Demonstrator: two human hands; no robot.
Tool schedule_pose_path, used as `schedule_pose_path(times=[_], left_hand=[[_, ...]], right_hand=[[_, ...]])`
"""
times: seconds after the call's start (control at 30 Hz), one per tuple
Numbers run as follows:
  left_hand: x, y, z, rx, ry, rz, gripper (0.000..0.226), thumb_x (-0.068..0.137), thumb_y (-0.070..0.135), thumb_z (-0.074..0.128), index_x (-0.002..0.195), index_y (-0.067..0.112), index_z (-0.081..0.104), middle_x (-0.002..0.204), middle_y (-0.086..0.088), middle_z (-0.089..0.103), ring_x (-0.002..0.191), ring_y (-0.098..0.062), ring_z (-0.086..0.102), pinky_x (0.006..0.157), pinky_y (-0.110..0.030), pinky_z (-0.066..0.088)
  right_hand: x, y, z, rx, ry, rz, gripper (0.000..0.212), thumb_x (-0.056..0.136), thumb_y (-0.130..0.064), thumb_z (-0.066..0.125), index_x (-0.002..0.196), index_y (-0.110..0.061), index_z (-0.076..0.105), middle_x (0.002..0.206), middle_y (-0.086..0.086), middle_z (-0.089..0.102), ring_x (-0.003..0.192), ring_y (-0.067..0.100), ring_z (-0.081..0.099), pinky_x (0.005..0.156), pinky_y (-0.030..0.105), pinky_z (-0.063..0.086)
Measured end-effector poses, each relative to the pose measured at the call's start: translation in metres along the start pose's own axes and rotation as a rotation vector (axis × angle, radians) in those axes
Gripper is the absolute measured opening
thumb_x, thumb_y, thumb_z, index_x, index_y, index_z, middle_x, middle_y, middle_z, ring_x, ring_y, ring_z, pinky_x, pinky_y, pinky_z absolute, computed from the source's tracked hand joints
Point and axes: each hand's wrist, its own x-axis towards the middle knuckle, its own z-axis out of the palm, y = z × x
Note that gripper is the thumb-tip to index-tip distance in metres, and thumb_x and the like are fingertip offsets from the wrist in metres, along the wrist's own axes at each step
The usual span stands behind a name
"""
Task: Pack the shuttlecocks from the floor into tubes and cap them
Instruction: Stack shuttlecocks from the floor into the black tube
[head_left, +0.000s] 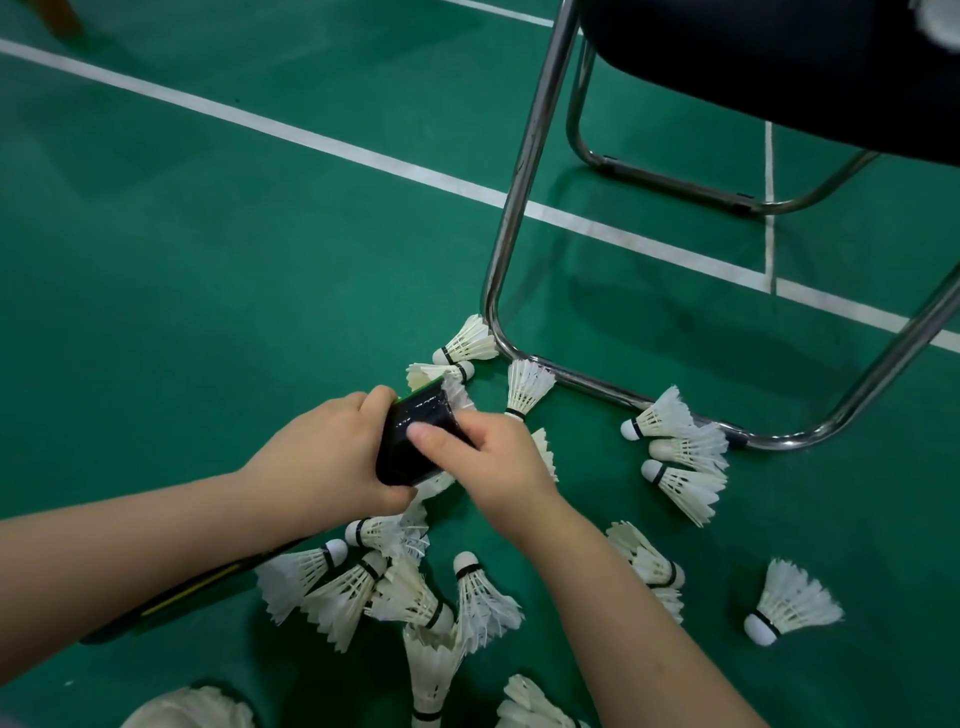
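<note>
My left hand (332, 457) wraps round black tube (402, 457), fingers curled under, gripping it above floor (208, 260). My right hand (498, 462) clamps same tube from other side, thumb flat across top, fingers curled past far end. Tube's long axis runs away from me, green-rimmed far end tipped up toward chair leg (524, 171). No lettering legible on it. Loose shuttlecocks (789, 603) lie scattered below and right. Under my left forearm lies second tube (176, 597), yellow stripe.

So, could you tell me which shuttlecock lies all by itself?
The shuttlecock far right, past the right forearm, with bare floor all round; the rest bunch together or touch the chair.
</note>
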Motion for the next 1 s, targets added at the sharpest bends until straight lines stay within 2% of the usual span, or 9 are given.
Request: schedule_pose_path(times=[0.13,0.2,0.33,0.47,0.5,0.6,0.73,0.87,1.0], left_hand=[[0.003,0.001,0.004,0.061,-0.033,0.024,0.048,0.068,0.05,0.063,0.1,0.021,0.042,0.087,0.006,0.051,0.076,-0.012,0.051,0.063,-0.025,0.044],[0.006,0.001,0.004,0.065,-0.022,0.035,0.05,0.067,0.051,0.064,0.102,0.021,0.042,0.09,0.006,0.051,0.078,-0.012,0.05,0.064,-0.024,0.043],[0.012,-0.001,0.0,0.056,-0.023,0.028,0.058,0.067,0.055,0.064,0.11,0.023,0.041,0.093,0.007,0.051,0.08,-0.011,0.049,0.065,-0.023,0.042],[0.012,-0.01,0.001,0.025,-0.019,0.038,0.068,0.066,0.059,0.066,0.117,0.023,0.039,0.097,0.008,0.049,0.084,-0.01,0.046,0.067,-0.022,0.038],[0.011,-0.012,0.001,0.017,-0.011,0.048,0.071,0.066,0.06,0.066,0.12,0.023,0.039,0.098,0.008,0.05,0.085,-0.009,0.045,0.069,-0.022,0.038],[0.011,-0.017,0.001,-0.012,0.022,0.076,0.074,0.065,0.061,0.068,0.121,0.022,0.041,0.1,0.007,0.051,0.087,-0.01,0.045,0.072,-0.023,0.039],[0.011,-0.024,0.001,-0.019,0.031,0.097,0.081,0.056,0.075,0.054,0.118,0.025,0.041,0.094,0.012,0.048,0.083,-0.008,0.043,0.069,-0.022,0.036],[0.012,-0.028,0.001,-0.038,0.025,0.104,0.086,0.052,0.079,0.043,0.12,0.026,0.04,0.099,0.011,0.05,0.085,-0.006,0.042,0.072,-0.021,0.035],[0.012,-0.03,-0.002,-0.055,0.02,0.104,0.087,0.052,0.08,0.042,0.121,0.027,0.039,0.098,0.016,0.044,0.087,-0.003,0.04,0.074,-0.02,0.033]], right_hand=[[0.011,0.003,-0.008,-0.011,-0.232,0.146,0.026,0.063,-0.042,0.068,0.076,-0.02,0.07,0.085,0.005,0.071,0.088,0.023,0.066,0.085,0.036,0.051],[0.013,0.001,-0.013,-0.014,-0.252,0.122,0.014,0.075,-0.034,0.071,0.067,-0.024,0.067,0.072,-0.009,0.068,0.077,0.009,0.064,0.078,0.024,0.05],[0.029,0.004,-0.031,0.162,0.147,-0.022,0.031,0.091,-0.031,0.055,0.065,-0.016,0.064,0.066,-0.005,0.064,0.067,0.009,0.058,0.067,0.016,0.044],[0.055,0.038,-0.056,0.016,0.48,0.065,0.014,0.09,-0.025,0.055,0.081,-0.021,0.065,0.08,-0.008,0.065,0.079,0.007,0.059,0.069,0.017,0.043],[0.061,0.052,-0.062,-0.076,0.492,0.093,0.009,0.09,-0.024,0.055,0.09,-0.023,0.064,0.09,-0.007,0.065,0.088,0.009,0.059,0.074,0.02,0.044],[0.075,0.088,-0.073,-0.309,0.485,0.127,0.029,0.091,-0.023,0.054,0.12,-0.02,0.057,0.12,-0.003,0.058,0.114,0.016,0.051,0.097,0.033,0.041],[0.087,0.112,-0.072,-0.466,0.437,0.149,0.049,0.089,-0.023,0.057,0.135,-0.015,0.043,0.135,0.003,0.049,0.129,0.024,0.037,0.106,0.038,0.031],[0.093,0.12,-0.067,-0.536,0.432,0.224,0.059,0.084,-0.026,0.063,0.137,-0.015,0.039,0.135,0.007,0.047,0.128,0.027,0.034,0.104,0.04,0.03],[0.095,0.126,-0.063,-0.62,0.45,0.291,0.045,0.085,-0.035,0.062,0.123,-0.012,0.053,0.123,0.01,0.052,0.119,0.03,0.039,0.098,0.042,0.034]])
